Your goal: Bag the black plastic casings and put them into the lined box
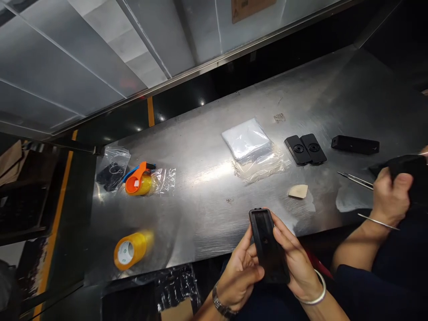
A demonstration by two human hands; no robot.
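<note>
Beyond the case [265,236], bags [246,139] and two blocks [313,149] lie on the tabletop [197,218]; tape rolls [130,253] sit toward its left edge, a bar [355,145] and tweezers [356,179] toward the right, near a co-worker's hand [390,196]. The case, black, long and recessed, is at the near edge, its sides gripped by the fingers of the left hand [239,272] and right hand [297,256].
</note>
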